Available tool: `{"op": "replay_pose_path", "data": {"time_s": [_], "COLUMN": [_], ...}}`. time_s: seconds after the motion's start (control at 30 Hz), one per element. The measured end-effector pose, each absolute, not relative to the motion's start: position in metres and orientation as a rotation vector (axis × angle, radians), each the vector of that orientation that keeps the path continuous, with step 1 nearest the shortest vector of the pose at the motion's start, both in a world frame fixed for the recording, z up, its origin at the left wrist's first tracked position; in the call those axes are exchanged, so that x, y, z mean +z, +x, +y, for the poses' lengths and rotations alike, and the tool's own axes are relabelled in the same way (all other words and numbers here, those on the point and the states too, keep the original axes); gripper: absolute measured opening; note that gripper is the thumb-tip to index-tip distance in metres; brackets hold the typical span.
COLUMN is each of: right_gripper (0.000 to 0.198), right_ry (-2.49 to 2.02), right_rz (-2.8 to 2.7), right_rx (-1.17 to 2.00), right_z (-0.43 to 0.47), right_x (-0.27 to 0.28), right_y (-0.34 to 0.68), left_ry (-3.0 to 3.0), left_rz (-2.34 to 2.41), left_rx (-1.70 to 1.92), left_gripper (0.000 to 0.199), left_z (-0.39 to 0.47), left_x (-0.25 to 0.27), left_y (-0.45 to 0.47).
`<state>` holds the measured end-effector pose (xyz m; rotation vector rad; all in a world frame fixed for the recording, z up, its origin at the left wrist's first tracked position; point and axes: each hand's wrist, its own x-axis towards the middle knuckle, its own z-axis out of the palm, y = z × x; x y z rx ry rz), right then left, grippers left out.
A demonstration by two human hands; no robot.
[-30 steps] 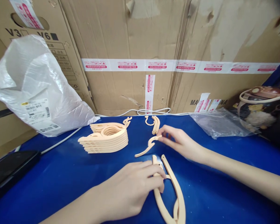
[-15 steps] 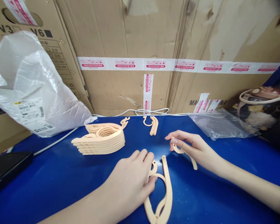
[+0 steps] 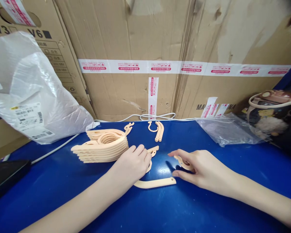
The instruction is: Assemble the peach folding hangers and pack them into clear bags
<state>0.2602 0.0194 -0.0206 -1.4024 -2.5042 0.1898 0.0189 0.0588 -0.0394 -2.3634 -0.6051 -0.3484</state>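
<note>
Swung round since the earlier frames, a cream plastic folding hanger frame with two curved arms (image 3: 156, 183) now points its parted ends to the right rather than away. Glossy blue tabletop (image 3: 181, 213) spreads below; brown cardboard boxes (image 3: 126, 94) wall off its far side. A crumpled white mailer bag (image 3: 38, 97) stands at left, a clear plastic bag (image 3: 228, 129) lies at right, and a white cable (image 3: 157, 116) runs along the back edge.

The right hand (image 3: 201, 166) has parted its thumb and forefinger, which half a second ago pinched a small cream curved hook piece (image 3: 183, 163); it holds that piece against its inner side, the exact grip hidden.

The left hand (image 3: 134, 163) is curled over the hanger frame, just beside a stack of cream folded hangers (image 3: 102, 152). The frame's lower arm reaches toward the right thumb, apart from it. Beyond both hands lie two curved cream strips (image 3: 160, 131) and a loose cream hook (image 3: 153, 129).
</note>
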Motion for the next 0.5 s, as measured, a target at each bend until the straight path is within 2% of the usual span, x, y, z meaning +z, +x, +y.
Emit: {"op": "replay_pose_path", "data": {"time_s": [0.27, 0.5], "right_gripper": [0.04, 0.04], "right_ry": [-1.257, -1.317], "right_rz": [-2.548, -2.586], "right_rx": [-0.046, 0.14], "right_z": [0.0187, 0.0224], "right_x": [-0.022, -0.025], "right_y": [0.2612, 0.261], "left_ry": [-2.36, -2.37], "left_rz": [-0.546, -0.591], "left_rx": [-0.333, -0.33], "left_gripper": [0.03, 0.026], "left_z": [0.0588, 0.0613], "left_x": [-0.0331, -0.0355], "left_y": [0.0155, 0.013]}}
